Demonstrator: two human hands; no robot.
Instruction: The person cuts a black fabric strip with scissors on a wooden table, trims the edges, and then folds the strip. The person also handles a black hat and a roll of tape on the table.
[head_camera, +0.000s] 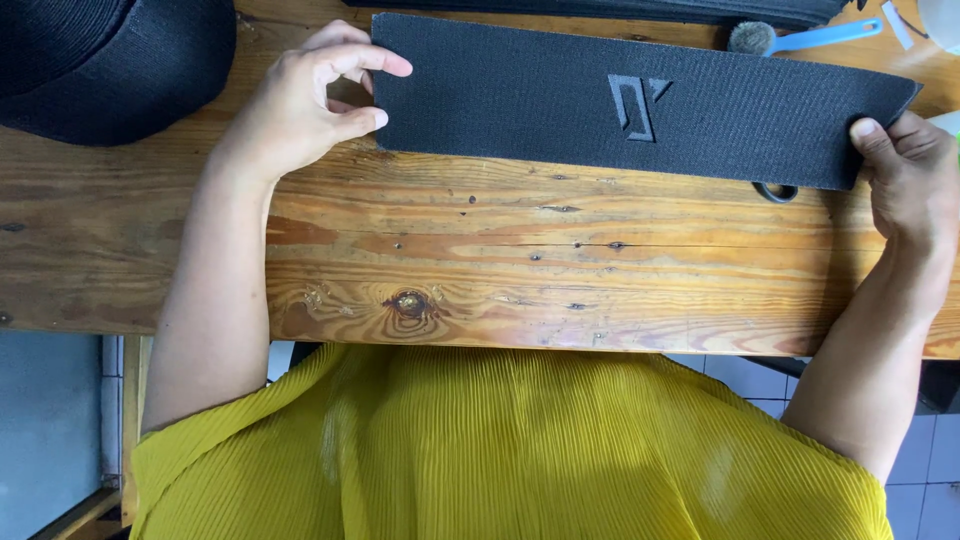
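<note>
A long black textured strip (560, 95) with an embossed angular mark near its middle lies across a wooden table (480, 270). My left hand (300, 105) pinches its left end between thumb and fingers. My right hand (905, 170) grips its right end, thumb on top. The strip lies flat, stretched between both hands.
A large roll of black woven material (100, 60) sits at the back left. A brush with a light blue handle (800, 38) lies behind the strip. A dark ring, like a scissor handle (776, 192), pokes out under the strip's right part. More dark material (600, 8) runs along the far edge.
</note>
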